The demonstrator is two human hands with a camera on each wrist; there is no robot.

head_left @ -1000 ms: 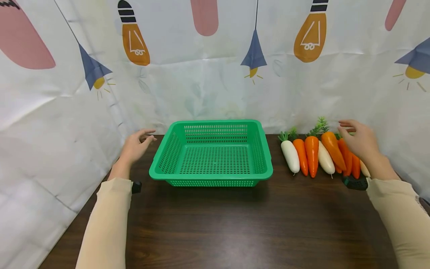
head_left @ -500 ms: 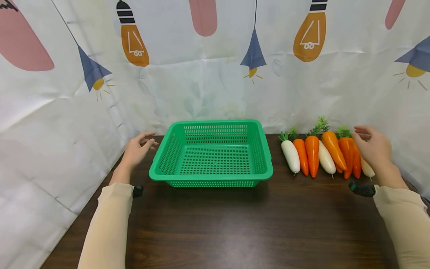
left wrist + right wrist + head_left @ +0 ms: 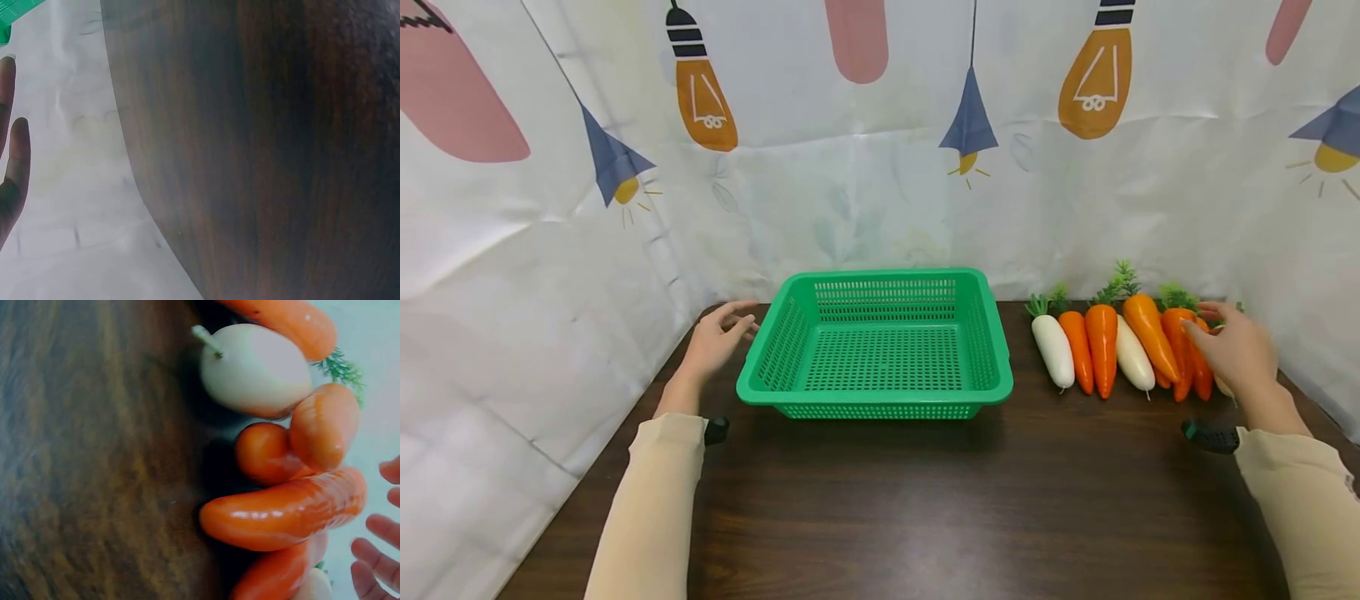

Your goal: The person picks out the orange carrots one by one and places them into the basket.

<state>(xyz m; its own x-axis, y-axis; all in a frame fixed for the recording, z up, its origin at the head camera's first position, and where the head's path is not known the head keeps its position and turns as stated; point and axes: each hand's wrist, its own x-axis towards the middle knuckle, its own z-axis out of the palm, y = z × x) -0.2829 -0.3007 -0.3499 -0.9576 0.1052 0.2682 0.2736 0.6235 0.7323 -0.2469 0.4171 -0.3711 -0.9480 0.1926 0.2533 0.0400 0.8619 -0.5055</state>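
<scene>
On the dark surface [image 3: 880, 508] we see the green basket [image 3: 874, 397], just right of the loosely bent, empty fingers of our left hand [image 3: 713, 343]. Orange carrots [image 3: 1103, 350] and white radishes [image 3: 1052, 350] lie below and left of our right hand [image 3: 1246, 354], its parted fingers gripping nothing; any touch, we cannot tell.

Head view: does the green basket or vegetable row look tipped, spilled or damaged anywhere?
No spill or damage stands out, and the green basket stands upright. Only one slanted carrot looks a bit askew: it lies partly over another carrot instead of side by side.
</scene>
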